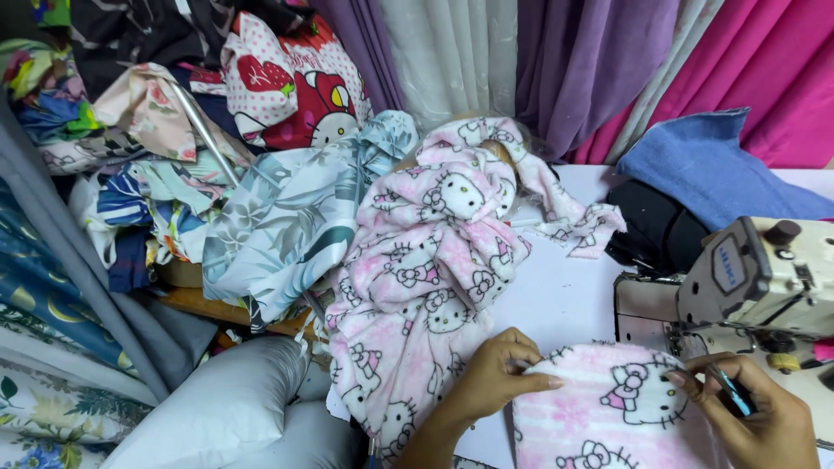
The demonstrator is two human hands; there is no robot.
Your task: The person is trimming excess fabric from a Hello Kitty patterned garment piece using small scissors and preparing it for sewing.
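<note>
Pink fleece with a white cartoon-cat print, that's the piece (608,412) both hands are on, lying on the white table (565,295) right at the bottom edge of the view, just in front of the sewing machine (756,278). The left hand (495,373) pinches the top edge of the piece, thumb and fingers closed on the fabric. The right hand (756,412) presses on the piece's right corner and is also curled around a small blue-handled tool (734,393); can't make out exactly what kind it is.

Just above the left hand there's a big crumpled heap of the same pink cat fleece (434,260), spilling off the table edge. Left of that heap sits a bundle of grey-green leaf-print fabric (287,217), with a red and white cat-print cushion (300,82) behind it. Grey pillows (226,399) are down at the lower left. Behind the machine lie a blue towel-like cloth (712,165) and something black (656,226), with purple and pink curtains (660,61) at the back.
</note>
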